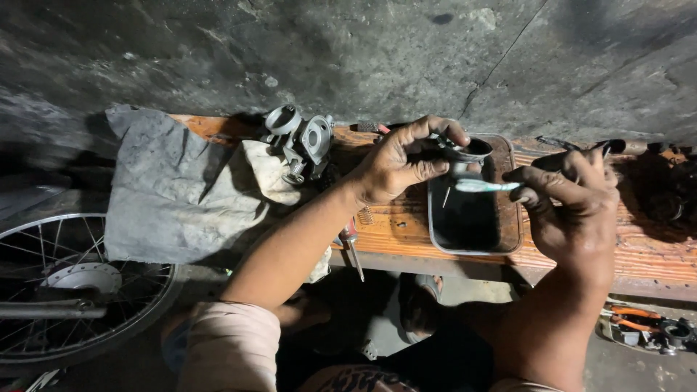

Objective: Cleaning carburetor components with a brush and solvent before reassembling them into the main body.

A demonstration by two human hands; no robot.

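Two grimy hands work a small metal part over a dark tray on a wooden surface.

The left hand (398, 163) has its fingers clamped on a small round metal cup (468, 151), held just above the tray (510, 239). The right hand (573, 207) has its fingers pinched together on a thin pale brush (485, 186), whose tip points toward the cup. The tray rests on the worn wooden surface (639, 258). To the left sit a carburettor body (301, 141) and a grey rag (174, 189). A spoked wheel (69, 283) stands at the lower left; orange-handled pliers (632, 319) lie on the floor at the lower right.
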